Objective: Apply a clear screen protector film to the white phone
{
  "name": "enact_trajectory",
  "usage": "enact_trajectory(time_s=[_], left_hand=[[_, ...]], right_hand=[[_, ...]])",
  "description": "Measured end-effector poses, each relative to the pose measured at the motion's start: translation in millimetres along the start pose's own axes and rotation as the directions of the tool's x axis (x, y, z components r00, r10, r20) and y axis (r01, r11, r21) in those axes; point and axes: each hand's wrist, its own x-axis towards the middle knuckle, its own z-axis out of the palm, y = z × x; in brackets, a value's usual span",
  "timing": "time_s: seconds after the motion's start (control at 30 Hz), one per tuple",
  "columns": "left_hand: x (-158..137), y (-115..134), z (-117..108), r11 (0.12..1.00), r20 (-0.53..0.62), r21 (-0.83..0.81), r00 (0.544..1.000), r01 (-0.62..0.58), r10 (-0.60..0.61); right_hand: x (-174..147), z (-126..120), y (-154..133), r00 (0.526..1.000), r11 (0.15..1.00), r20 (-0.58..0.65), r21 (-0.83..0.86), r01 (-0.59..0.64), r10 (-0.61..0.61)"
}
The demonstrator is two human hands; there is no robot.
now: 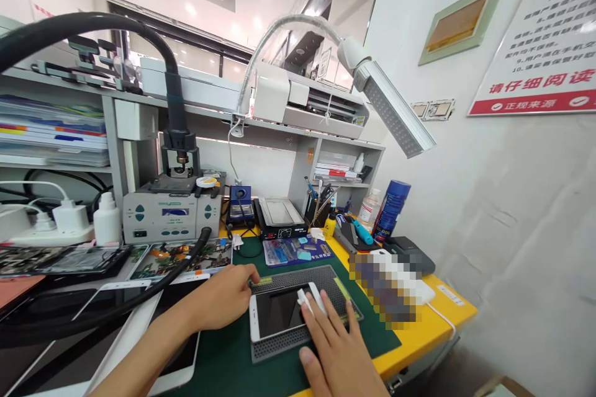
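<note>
A white-framed smartphone (pixel 282 313) lies face up, its dark screen showing, on a grey perforated mat (pixel 274 347). My right hand (pixel 342 347) reaches over the phone's right end, fingers fairly straight. Its fingertips press a small white wipe (pixel 303 298) onto the glass. At the phone's left end is my left hand (pixel 228 298), its fingers curled and the index finger reaching towards the mat's upper left corner. Whether anything is inside those curled fingers is hidden.
A green work mat (pixel 223 353) lies under everything on the yellow bench (pixel 447 307). To the left are tablets (pixel 179 347), a black hose (pixel 177 273) and a tray of parts (pixel 153 260). Behind stands a grey soldering station (pixel 172 214); a lamp (pixel 395 108) hangs above.
</note>
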Motion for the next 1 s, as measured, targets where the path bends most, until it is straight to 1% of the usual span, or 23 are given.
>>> enact_trajectory(time_s=[0.07,0.13,0.23,0.3,0.37,0.43,0.5,0.53,0.63,0.73,0.8,0.87,0.93,1.0], left_hand=[[-0.3,-0.9,0.5,1.0,0.005,-0.019,1.0,0.01,-0.01],[-0.6,-1.6,1.0,0.999,0.016,-0.04,0.999,0.028,-0.027],[-1.4,-1.5,1.7,0.998,0.01,-0.054,0.999,0.038,-0.038],[-2.2,-0.8,1.8,0.998,-0.004,-0.054,0.999,0.034,-0.034],[-3.2,-0.2,1.6,0.998,-0.009,-0.055,0.999,0.031,-0.031],[-4.0,-0.3,1.5,0.997,-0.007,-0.065,0.999,0.035,-0.035],[-4.2,-1.2,2.0,0.996,0.003,-0.082,0.999,0.036,-0.036],[-4.1,-1.7,2.6,0.995,0.002,-0.089,0.999,0.035,-0.035],[-3.0,-3.2,5.2,0.996,-0.025,-0.084,0.999,0.038,-0.04],[-2.4,-3.5,7.4,0.996,-0.038,-0.069,0.997,0.058,-0.061],[-2.2,-3.0,7.5,0.995,-0.022,-0.064,0.997,0.078,-0.08],[-1.7,-1.9,6.0,0.993,0.001,-0.059,0.995,0.101,-0.101],[-0.7,-0.4,3.0,0.991,0.032,-0.059,0.993,0.117,-0.115],[0.6,0.9,-1.1,0.99,0.061,-0.056,0.99,0.131,-0.128]], right_hand=[[-0.8,-9.5,10.9,0.997,0.998,0.031,0.008,-0.067,0.067],[1.9,-21.0,21.2,0.993,0.993,0.027,0.024,-0.117,0.116],[13.3,-36.7,37.1,0.983,0.984,-0.062,0.028,-0.174,0.175],[25.9,-44.8,47.2,0.975,0.98,-0.1,0.031,-0.197,0.199],[42.3,-50.9,55.8,0.971,0.979,-0.13,0.056,-0.196,0.202],[62.8,-55.2,62.4,0.957,0.977,-0.203,0.084,-0.194,0.208],[87.0,-57.6,67.3,0.933,0.974,-0.282,0.094,-0.208,0.226],[99.9,-58.0,69.3,0.927,0.974,-0.297,0.092,-0.209,0.227],[136.9,-55.6,74.4,0.929,0.977,-0.302,0.089,-0.195,0.213],[163.2,-47.8,79.3,0.929,0.977,-0.304,0.103,-0.189,0.212],[172.6,-41.4,82.9,0.919,0.973,-0.327,0.134,-0.186,0.22],[176.0,-37.3,87.1,0.9,0.967,-0.367,0.182,-0.181,0.237],[175.2,-38.0,92.0,0.868,0.956,-0.423,0.24,-0.17,0.261],[171.5,-44.3,97.3,0.819,0.94,-0.493,0.306,-0.154,0.294]])
